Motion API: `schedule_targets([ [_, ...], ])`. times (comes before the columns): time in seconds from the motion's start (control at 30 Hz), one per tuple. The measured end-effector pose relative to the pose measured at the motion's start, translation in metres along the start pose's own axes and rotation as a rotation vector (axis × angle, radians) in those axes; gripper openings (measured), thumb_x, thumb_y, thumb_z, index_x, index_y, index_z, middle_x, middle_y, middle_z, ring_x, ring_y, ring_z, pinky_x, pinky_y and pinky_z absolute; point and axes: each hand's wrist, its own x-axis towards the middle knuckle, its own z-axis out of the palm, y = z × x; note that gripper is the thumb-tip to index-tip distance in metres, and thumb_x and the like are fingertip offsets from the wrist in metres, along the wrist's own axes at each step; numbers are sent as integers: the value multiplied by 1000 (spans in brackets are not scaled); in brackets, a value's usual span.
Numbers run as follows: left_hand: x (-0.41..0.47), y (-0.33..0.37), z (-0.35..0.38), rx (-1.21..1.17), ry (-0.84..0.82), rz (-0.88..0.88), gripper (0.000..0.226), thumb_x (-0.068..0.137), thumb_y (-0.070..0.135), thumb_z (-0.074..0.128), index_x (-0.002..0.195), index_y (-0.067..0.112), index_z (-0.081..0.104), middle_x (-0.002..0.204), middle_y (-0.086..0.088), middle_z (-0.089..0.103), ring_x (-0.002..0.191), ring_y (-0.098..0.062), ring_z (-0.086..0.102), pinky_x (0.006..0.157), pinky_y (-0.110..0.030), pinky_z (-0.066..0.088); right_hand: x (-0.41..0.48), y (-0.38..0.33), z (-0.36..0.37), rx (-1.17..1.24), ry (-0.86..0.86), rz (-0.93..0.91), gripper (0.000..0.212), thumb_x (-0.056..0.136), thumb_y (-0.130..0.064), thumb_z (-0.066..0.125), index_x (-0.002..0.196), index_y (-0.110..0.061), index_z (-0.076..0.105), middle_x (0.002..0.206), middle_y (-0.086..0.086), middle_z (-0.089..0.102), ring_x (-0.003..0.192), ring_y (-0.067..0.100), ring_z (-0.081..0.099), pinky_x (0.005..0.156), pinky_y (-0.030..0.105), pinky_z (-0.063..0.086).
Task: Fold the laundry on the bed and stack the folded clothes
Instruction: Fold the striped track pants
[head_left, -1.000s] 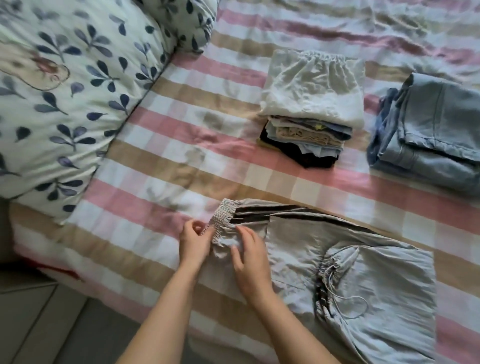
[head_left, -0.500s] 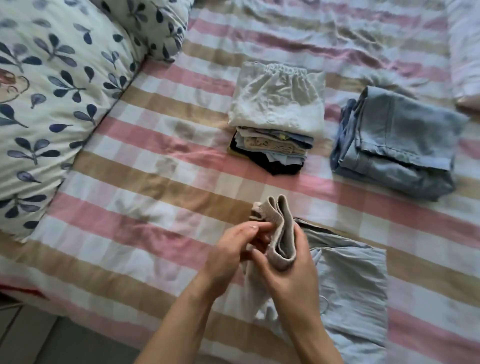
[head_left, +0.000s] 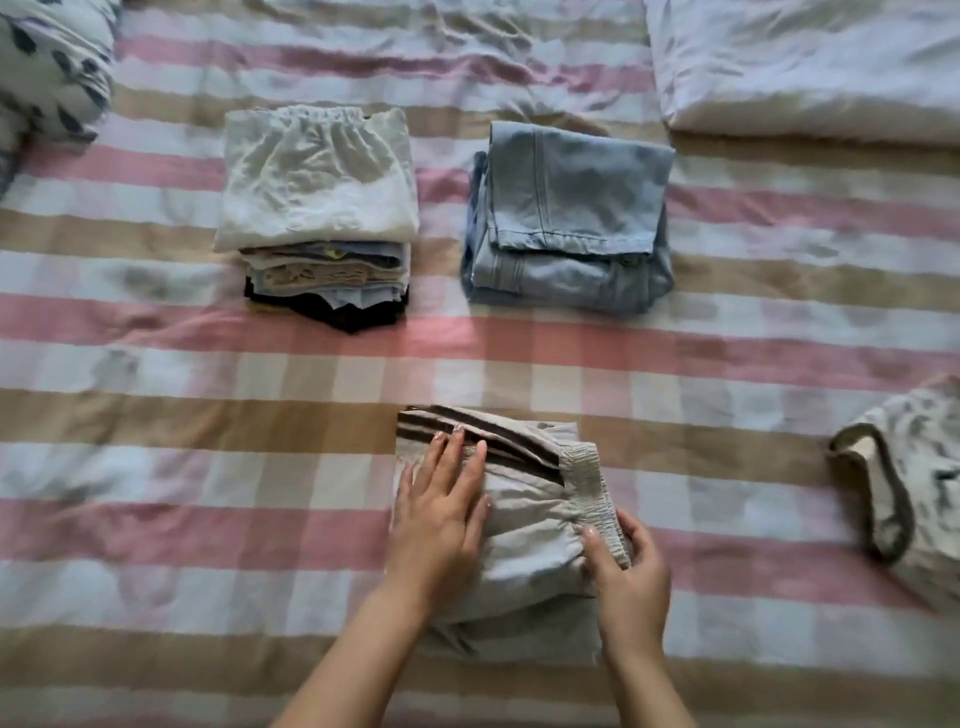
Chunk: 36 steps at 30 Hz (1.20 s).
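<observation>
Grey trousers (head_left: 524, 540) with dark side stripes lie folded into a compact bundle on the striped bed (head_left: 208, 467), near its front. My left hand (head_left: 441, 509) presses flat on the bundle's left part with straight fingers. My right hand (head_left: 626, 566) grips the ribbed cuff at the bundle's right edge, thumb on top. Behind, a stack of folded clothes (head_left: 317, 208) topped by a white garment stands to the left. Folded light blue jeans (head_left: 566, 218) lie to its right.
A leaf-print pillow (head_left: 47, 67) sits at the far left corner. A white duvet or pillow (head_left: 810, 67) lies at the back right. An unfolded patterned garment (head_left: 904, 499) with a dark-edged collar rests at the right edge.
The trouser leg end that both hands held up has been laid over to the right onto the rest. The trousers now form a shorter bundle. The view has swung right.
</observation>
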Motion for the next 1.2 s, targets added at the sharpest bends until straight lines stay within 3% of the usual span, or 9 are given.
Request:
schedule_targets([
  [0.17,2,-7,26,366,-204,-11,65,93,48,24,137,34,-23,153,6,-23,131,-15,-36,109,-38,-20,7,24,-6,-96,-33,62,39,80,6,64,115,-10,58,105,5,64,105,24,61,91,34,47],
  [0.3,8,10,21,302,31,95,54,89,42,31,139,24,40,149,-1,29,142,-18,12,111,-40,3,10,9,4,-474,87,-404,45,78,10,54,122,-2,55,120,16,58,117,28,47,99,37,38],
  [0.4,19,17,29,337,48,111,52,88,38,30,134,23,47,144,-1,38,141,-9,2,108,-42,3,17,-5,38,-749,-151,-729,47,84,-14,47,131,-11,51,139,12,48,134,23,35,106,39,21],
  [0.53,23,6,55,334,-34,17,54,94,47,14,140,27,34,151,2,25,140,-5,-20,110,-44,4,50,25,53,-1037,-335,-469,58,96,-50,17,140,-34,-17,150,-7,-25,138,12,-22,112,38,-10],
  [0.6,24,-1,66,324,-60,7,56,94,52,10,143,30,24,155,6,12,140,-6,-20,111,-44,2,62,40,49,-1046,-286,-385,60,95,-52,16,135,-35,-26,145,-10,-33,132,8,-32,113,38,-10],
  [0.7,26,-1,66,276,-34,34,56,90,49,21,143,29,23,153,3,18,139,-3,-20,112,-41,-2,64,38,49,-1005,-281,-433,66,95,-50,27,142,-31,-15,155,-5,-14,141,11,-17,115,37,0],
  [0.8,14,-3,47,257,41,2,61,93,49,20,144,17,28,152,-2,24,142,-9,-2,113,-39,2,50,25,38,-852,-183,-414,71,91,-42,52,147,-11,20,151,11,28,138,27,27,111,39,22],
  [1.0,-15,-31,12,-555,136,-710,54,93,29,51,139,7,33,139,-14,43,128,-27,39,107,-37,32,21,24,9,-377,-188,103,57,81,-31,70,127,-7,47,119,11,60,109,24,55,85,28,41],
  [1.2,0,-20,-16,-804,118,-647,7,90,26,58,88,19,59,86,0,67,85,-20,64,61,-24,46,36,-4,-9,-172,-312,130,15,83,-15,68,96,-10,62,91,4,70,91,22,64,83,38,50],
])
